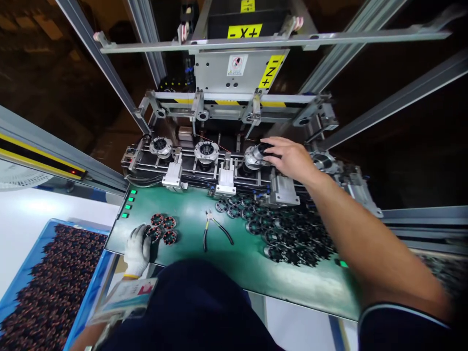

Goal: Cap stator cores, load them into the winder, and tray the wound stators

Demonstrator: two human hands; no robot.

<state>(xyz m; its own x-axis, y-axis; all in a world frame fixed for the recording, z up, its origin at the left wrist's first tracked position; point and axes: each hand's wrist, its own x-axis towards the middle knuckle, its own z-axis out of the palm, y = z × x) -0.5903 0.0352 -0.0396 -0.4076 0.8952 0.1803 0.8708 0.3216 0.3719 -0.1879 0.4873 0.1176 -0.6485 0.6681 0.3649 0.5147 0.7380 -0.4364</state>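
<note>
My right hand (292, 158), bare, reaches to the third round fixture (251, 159) of the machine. Its fingers close around a dark stator core (262, 149) at that fixture, partly hidden by the fingers. My left hand (136, 248) wears a white glove and rests at the bench's left front edge. Its bent fingertips touch a copper-wound stator (154, 234), one of a small group with orange-red coils. Dark stators sit in the first fixture (161, 145) and the second fixture (206, 152). The fourth fixture (323, 161) is partly behind my right arm.
Side cutters (215, 229) lie on the green bench (193, 273). Many dark stator cores (288, 234) cover its right half. A blue tray (47, 234) full of wound stators stands at left. Metal posts (98, 63) and a crossbar (270, 41) frame the machine.
</note>
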